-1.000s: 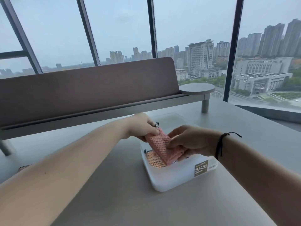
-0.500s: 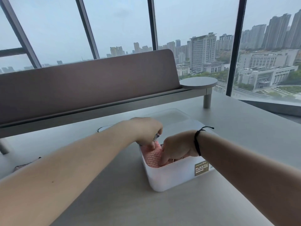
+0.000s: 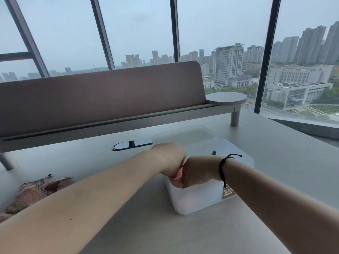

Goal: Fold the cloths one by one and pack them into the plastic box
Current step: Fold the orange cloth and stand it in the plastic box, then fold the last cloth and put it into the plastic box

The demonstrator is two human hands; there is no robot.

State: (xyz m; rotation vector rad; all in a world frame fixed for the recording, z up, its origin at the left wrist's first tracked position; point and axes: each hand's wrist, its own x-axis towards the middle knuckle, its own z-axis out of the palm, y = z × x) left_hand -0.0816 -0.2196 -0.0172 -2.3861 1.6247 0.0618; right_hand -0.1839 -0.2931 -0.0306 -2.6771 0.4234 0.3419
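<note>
A white plastic box (image 3: 194, 200) stands on the grey table in front of me. Both hands reach down into its near left part. My left hand (image 3: 171, 158) and my right hand (image 3: 199, 169) press side by side on a folded pink cloth (image 3: 178, 177), of which only a small strip shows between them. The fingers are hidden inside the box. At the table's left edge lies a loose heap of pink and brown cloths (image 3: 34, 193), partly behind my left forearm.
The box's translucent lid (image 3: 185, 134) lies flat just behind the box. A dark cable slot (image 3: 132, 144) is set into the table to the left of the lid. A low shelf with a padded back panel (image 3: 102, 96) runs across the far side.
The folded pink cloth, held above the box a second ago, went down into it. Both hands followed it deeper inside. The view shifted, so the cloth heap at left came into sight.
</note>
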